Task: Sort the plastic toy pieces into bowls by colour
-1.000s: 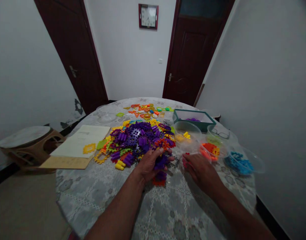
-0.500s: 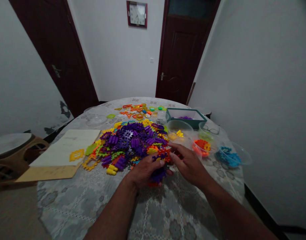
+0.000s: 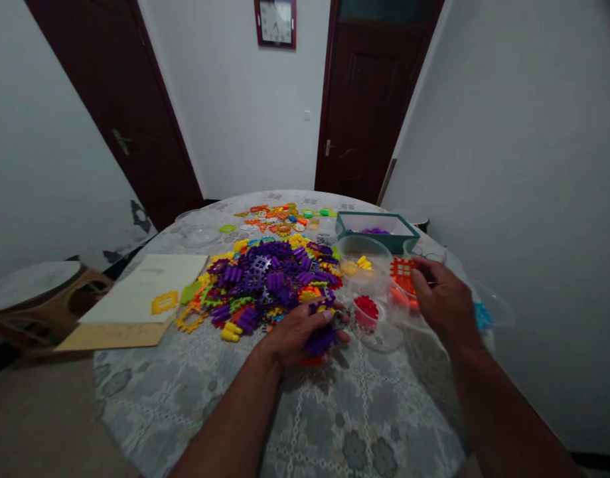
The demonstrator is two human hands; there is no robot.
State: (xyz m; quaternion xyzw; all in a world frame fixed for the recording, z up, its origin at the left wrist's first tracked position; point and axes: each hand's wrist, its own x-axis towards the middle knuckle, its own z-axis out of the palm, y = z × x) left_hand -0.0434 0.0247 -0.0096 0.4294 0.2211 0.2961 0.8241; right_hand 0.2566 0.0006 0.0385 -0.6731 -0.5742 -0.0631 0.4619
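The right hand (image 3: 445,304), right of the middle of the frame, pinches an orange square piece (image 3: 401,271) between thumb and fingers. The piece stands up, with its flat grid side facing us and its little teeth pointing up. It looks about as tall as wide, so I cannot tell a long side. Orange pieces (image 3: 403,300) sit in a clear tub just below it.

The left hand (image 3: 299,332), low in the middle, curls around some purple pieces (image 3: 320,341). The lowest one lies longways from left to right, its right end a bit higher. A big, mostly purple pile (image 3: 269,279) is just above that hand. Red pieces (image 3: 366,311) sit between the two hands.
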